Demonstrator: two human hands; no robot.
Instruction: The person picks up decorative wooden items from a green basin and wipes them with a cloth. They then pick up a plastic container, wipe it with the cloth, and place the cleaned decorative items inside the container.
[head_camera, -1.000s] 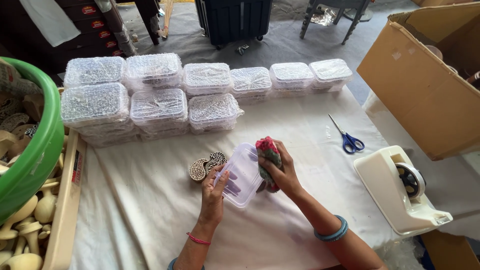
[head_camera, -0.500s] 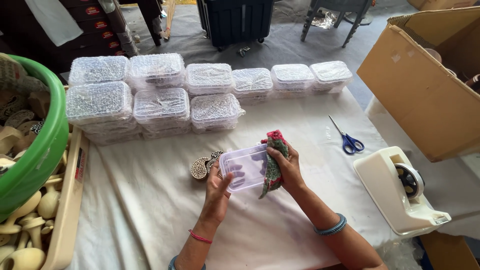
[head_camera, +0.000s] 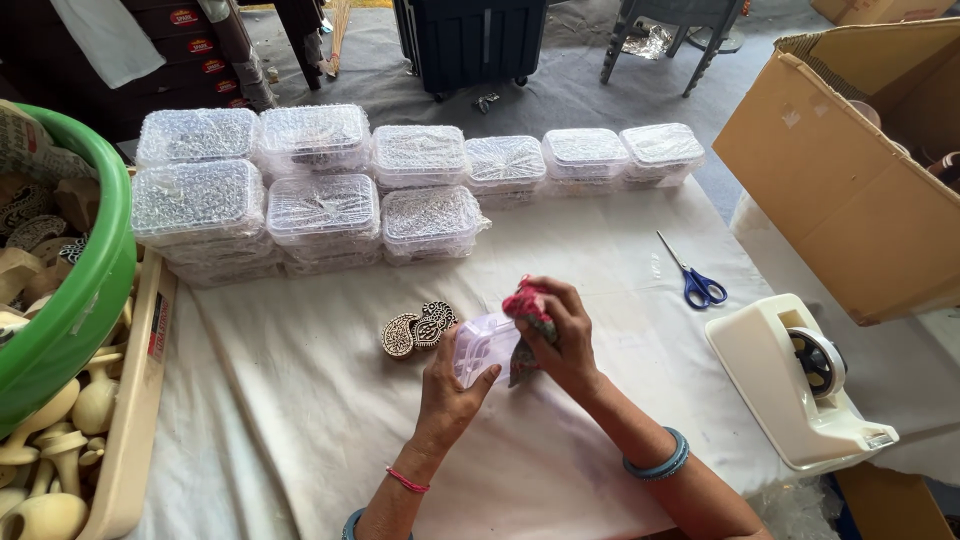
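Left hand (head_camera: 452, 385) grips a small clear plastic box (head_camera: 482, 347) over the desk (head_camera: 300, 400), right of the carved blocks (head_camera: 418, 327), while the right hand (head_camera: 560, 335) presses a patterned cloth (head_camera: 527, 305) against it; light, thin-walled and probably slippery, it seems best held by its edges.

Bright, even daylight; sharp picture

Soft light falls on the white cloth (head_camera: 330, 400), with only faint shadows under the hands and beside the tape dispenser (head_camera: 800, 385). The wrapped boxes (head_camera: 330, 210) glint with small highlights. The far floor lies dimmer. Edges bow a little from the wide lens; no blur.
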